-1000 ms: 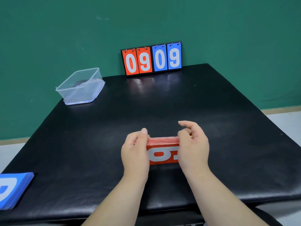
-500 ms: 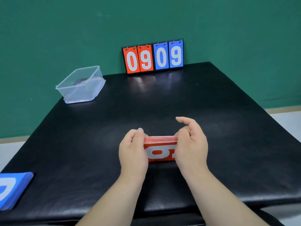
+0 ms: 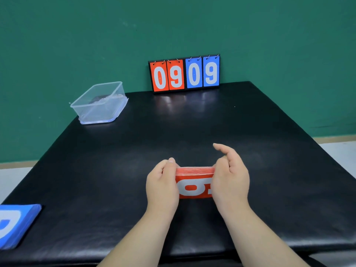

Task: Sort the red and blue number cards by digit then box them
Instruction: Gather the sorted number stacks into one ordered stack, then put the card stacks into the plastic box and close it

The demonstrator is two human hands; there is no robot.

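Pinching the red card stack [image 3: 194, 186] by its ends between left hand [image 3: 162, 185] and right hand [image 3: 230, 182], low at the bench [image 3: 269, 151] and well apart from the clear box [image 3: 100, 105], risks cards splaying out of order if either squeeze slackens.

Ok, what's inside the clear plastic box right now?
No red or blue cards show through the clear rectangular plastic box. A dark grey smudge near its far wall is too blurred to identify.

A black padded desk [image 3: 269, 143] carries a clear plastic box [image 3: 100, 105] at its far left corner, a flip scoreboard [image 3: 184, 74] upright at the back edge, and a blue card stack [image 3: 19, 224] at the near left.
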